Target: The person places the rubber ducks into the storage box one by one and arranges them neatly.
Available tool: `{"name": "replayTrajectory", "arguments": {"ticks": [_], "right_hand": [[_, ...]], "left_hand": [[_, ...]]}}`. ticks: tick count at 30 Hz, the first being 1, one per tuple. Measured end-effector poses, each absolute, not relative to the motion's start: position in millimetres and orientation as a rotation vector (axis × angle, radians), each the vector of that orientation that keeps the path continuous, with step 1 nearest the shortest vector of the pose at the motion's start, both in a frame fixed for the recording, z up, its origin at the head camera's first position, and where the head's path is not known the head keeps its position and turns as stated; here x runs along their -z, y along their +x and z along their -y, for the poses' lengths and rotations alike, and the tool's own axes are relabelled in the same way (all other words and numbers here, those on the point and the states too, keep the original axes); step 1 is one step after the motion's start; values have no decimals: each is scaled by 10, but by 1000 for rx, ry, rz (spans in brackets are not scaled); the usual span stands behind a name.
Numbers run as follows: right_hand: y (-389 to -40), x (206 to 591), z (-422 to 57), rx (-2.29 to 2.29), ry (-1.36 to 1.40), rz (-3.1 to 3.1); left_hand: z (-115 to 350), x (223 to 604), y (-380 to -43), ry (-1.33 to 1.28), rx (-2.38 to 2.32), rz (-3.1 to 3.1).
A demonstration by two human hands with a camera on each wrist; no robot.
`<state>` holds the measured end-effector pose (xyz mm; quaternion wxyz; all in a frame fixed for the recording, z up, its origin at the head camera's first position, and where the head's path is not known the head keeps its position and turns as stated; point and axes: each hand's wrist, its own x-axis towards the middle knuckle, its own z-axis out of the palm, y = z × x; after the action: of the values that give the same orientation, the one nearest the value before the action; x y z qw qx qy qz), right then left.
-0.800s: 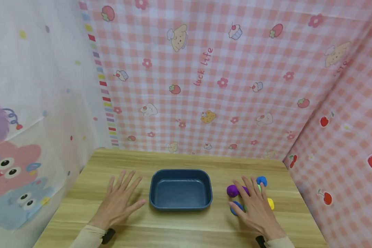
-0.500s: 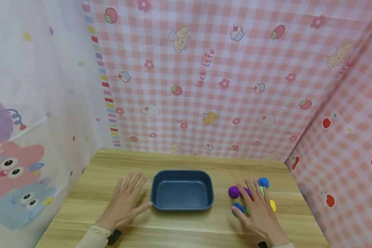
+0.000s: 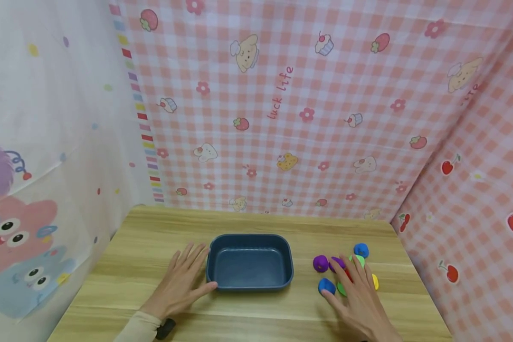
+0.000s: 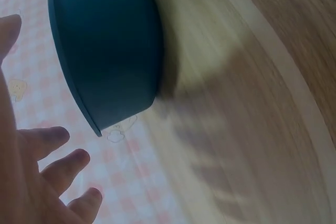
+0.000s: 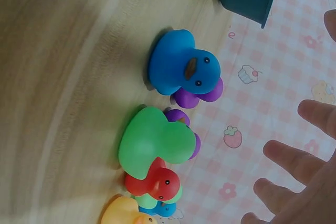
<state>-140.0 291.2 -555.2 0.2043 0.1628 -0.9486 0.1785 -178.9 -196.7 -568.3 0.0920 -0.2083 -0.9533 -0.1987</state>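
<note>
A dark blue rectangular basin (image 3: 250, 270) stands mid-table. At its left end is my left hand (image 3: 177, 285), fingers extended; the left wrist view shows a gap between these fingers and the basin's side. My right hand (image 3: 361, 306) hovers over a cluster of toy rubber ducks with spread fingers, holding nothing. Nearest its thumb sits a blue duck (image 5: 176, 64), with a green duck (image 5: 144, 140), a red duck (image 5: 152, 182) and a yellow duck (image 5: 123, 213) alongside. Purple ducks (image 3: 320, 263) lie behind these. The hand partly covers the red and green ducks in the head view.
A second blue duck (image 3: 361, 250) and a light green duck (image 3: 357, 260) sit at the cluster's far side. The wooden table (image 3: 256, 316) meets a pink checked cloth (image 3: 256, 142) at the back. Cloth also hangs along the left and right sides.
My left hand has moved right, up to the basin's left end. The right hand has drawn slightly nearer to me, uncovering more of the ducks. Basin and ducks stay put.
</note>
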Motion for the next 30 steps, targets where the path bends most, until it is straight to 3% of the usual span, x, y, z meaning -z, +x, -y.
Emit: {"name": "replayTrajectory", "arguments": {"ticks": [30], "right_hand": [[-1255, 5763, -2971, -571, 445, 2550]], "left_hand": [[1906, 5765, -1809, -611, 686, 2864]]}}
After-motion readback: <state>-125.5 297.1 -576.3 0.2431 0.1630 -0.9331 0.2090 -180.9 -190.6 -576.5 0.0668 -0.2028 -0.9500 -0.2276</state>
